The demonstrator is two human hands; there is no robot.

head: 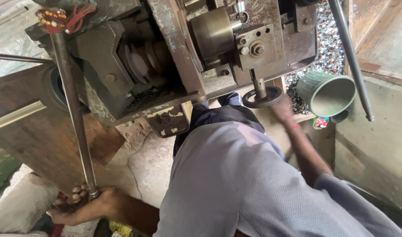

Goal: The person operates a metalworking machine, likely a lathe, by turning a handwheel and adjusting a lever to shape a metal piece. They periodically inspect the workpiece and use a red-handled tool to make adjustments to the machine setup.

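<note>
- Fingers of the left hand (80, 206) were curled tight around the lower end of a long steel lever (73, 114), low at the left beside the worn press machine (165, 57).
- Blurred right hand (283, 107) reached below the round die (262, 96); its grip could not be told.
- Green metal cup (328, 93) lay tipped beside a heap of small shiny parts (328, 48).
- Small red-and-green packet (320, 123) sat under the cup.
- Cracked concrete floor (144, 162) lay beneath.

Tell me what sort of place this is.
Probably a small metal workshop: a worn press machine, a heap of small shiny metal pieces beside it, and a long steel lever gripped by the left hand.
</note>
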